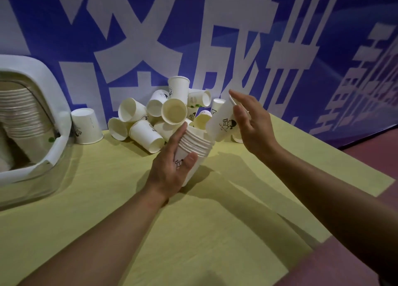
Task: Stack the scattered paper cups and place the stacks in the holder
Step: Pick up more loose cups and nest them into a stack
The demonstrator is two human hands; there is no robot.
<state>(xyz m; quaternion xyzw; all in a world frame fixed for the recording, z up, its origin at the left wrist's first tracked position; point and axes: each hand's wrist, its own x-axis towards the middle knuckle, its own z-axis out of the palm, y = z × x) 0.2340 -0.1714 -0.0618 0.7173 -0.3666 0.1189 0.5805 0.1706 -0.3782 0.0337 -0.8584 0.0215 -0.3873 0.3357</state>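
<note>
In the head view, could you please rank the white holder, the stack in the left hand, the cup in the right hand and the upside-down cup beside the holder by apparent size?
1. White holder, cut off by the frame.
2. Stack.
3. Held cup and upside-down cup: alike, unranked, since distances differ.

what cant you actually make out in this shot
- Head view, holder: the left edge cuts it off, so its full load is unseen.
- Head view, stack in the left hand: the hand covers part of it; cup count unclear.
- Head view, pile: cups at the back are hidden by those in front.
- Head view, single cup: the right hand hides its far side.
</note>
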